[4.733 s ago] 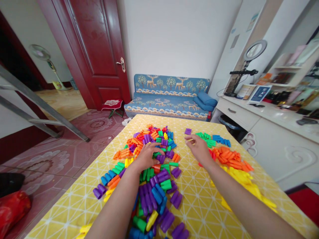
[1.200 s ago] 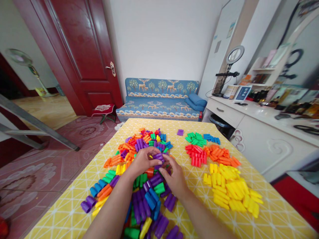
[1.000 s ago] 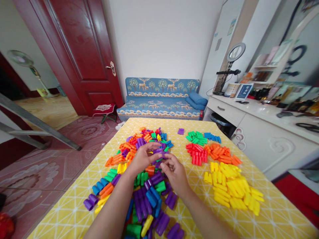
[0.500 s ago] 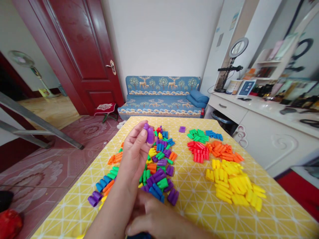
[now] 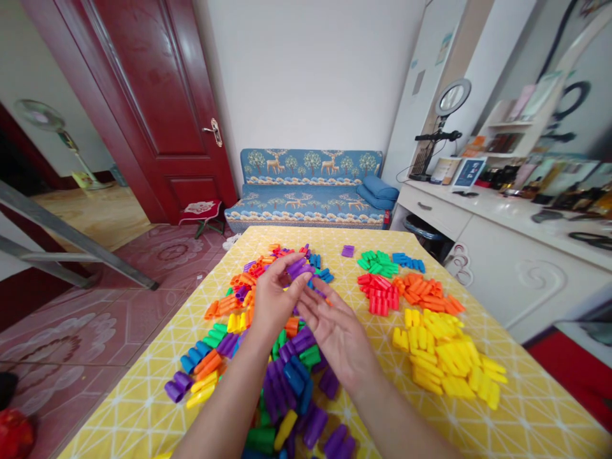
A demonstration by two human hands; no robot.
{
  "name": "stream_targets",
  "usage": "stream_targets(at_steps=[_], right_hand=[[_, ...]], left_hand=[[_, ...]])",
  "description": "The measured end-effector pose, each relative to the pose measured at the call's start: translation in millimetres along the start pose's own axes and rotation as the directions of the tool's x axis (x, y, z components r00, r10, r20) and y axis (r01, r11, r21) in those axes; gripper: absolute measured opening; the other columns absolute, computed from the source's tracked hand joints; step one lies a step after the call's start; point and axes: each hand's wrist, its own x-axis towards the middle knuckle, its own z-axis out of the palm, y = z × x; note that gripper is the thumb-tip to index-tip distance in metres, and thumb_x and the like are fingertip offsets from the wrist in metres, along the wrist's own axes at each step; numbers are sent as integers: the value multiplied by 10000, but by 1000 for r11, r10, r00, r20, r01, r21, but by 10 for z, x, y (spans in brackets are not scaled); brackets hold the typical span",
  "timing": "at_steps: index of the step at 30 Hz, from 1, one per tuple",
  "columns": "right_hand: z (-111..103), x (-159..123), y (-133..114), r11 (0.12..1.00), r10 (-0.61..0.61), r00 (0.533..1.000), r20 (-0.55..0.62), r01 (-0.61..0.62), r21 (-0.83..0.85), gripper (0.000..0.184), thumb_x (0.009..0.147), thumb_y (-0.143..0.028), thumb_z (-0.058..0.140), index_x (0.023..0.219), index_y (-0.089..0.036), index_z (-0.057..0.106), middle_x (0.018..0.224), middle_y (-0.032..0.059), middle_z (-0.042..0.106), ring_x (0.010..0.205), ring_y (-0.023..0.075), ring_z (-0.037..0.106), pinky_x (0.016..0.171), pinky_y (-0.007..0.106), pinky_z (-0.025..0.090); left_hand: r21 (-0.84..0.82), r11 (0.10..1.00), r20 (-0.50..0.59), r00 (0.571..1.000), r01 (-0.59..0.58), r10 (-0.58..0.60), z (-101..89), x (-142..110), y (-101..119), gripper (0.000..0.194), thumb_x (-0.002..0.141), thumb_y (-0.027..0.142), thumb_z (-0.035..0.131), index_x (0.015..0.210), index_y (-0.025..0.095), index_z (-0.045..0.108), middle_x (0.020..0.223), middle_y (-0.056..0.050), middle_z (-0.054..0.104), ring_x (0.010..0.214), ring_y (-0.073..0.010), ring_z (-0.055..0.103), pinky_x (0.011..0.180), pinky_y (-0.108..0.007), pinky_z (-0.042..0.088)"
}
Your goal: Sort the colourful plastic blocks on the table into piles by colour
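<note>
Clamped between thumb and fingers of the left hand [image 5: 276, 301], above the mixed pile [image 5: 278, 386] on the side toward the table's [image 5: 521, 430] left edge: a purple piece [image 5: 299, 268]. Just beside it, palm partly upturned: the right hand [image 5: 342, 335], fingers loosely apart, contact impossible to confirm. Toward the right edge: yellow group [image 5: 447, 350], orange group [image 5: 427, 293] and red group [image 5: 381, 295]; near the far edge, a lone purple piece [image 5: 348, 251]. In progress, apparently: two-handed handling of one piece. Called for next, in judgement: right fingertips on the piece before any left release.
</note>
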Motion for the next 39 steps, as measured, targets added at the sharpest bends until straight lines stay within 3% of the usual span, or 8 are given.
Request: stream_targets(at_steps=[5,10,14,18,22,26,32,39], right_hand=[[-365,210,17,903,-133,983,-125,68,-424,433,748,-409,729,1120,-234,594,1114,56,664,962,200,634,675,274,506],[-570,294,74,795,-258,954,-151,121,-595,391,724,-441,730,1007,-196,615,892,35,680,764,167,621,569,242,454],[-676,320,80,774,-262,949,-174,99,-626,340,773,-437,674,1002,-201,592,746,9,643,682,163,607,546,250,446],[-722,336,147,679,-309,947,-94,149,-719,320,788,-371,647,1062,-219,579,814,10,647,694,159,610,595,275,476],[-738,363,213,485,-359,933,-7,180,-856,482,738,-264,680,1205,-250,564,981,39,632,774,173,596,660,307,502],[-738,417,172,200,-436,889,143,250,-947,407,746,-177,624,1147,-252,628,1112,73,577,893,200,590,753,341,511],[-710,796,-162,-152,-263,908,326,294,-944,374,737,-197,654,1107,-232,614,1039,43,630,710,144,591,726,309,490],[-1035,1753,-746,-397,-364,931,-24,-178,-901,325,728,-279,712,1006,-141,615,950,111,692,913,224,643,750,284,458]], left_hand=[[90,994,260,962,65,-86,-32,-1,-257,424,736,231,728,1155,190,676,1200,-105,672,1105,-268,626,893,-366,536],[248,969,412,904,9,-114,-56,-27,-266,397,729,244,733,1121,196,705,1119,-100,699,930,-232,665,745,-304,553],[189,970,445,868,151,-222,-99,-15,-347,364,744,351,732,1067,183,722,986,-84,735,855,-211,665,745,-305,534],[55,935,340,874,350,-347,-90,-8,-430,414,637,425,798,933,145,728,785,-54,725,720,-184,665,695,-307,535],[99,939,252,904,330,-344,-67,-15,-450,401,541,368,859,840,143,716,716,-26,693,667,-165,649,603,-254,508],[109,939,244,907,325,-342,-65,-22,-463,406,533,362,868,831,143,699,683,-10,673,627,-152,636,557,-233,494],[93,965,205,943,247,-261,-142,25,-574,400,705,440,751,971,146,691,892,-70,724,815,-197,681,704,-294,550],[523,847,156,966,96,-206,-234,32,-711,232,761,244,685,979,173,721,1008,-87,739,976,-247,679,862,-379,535]])
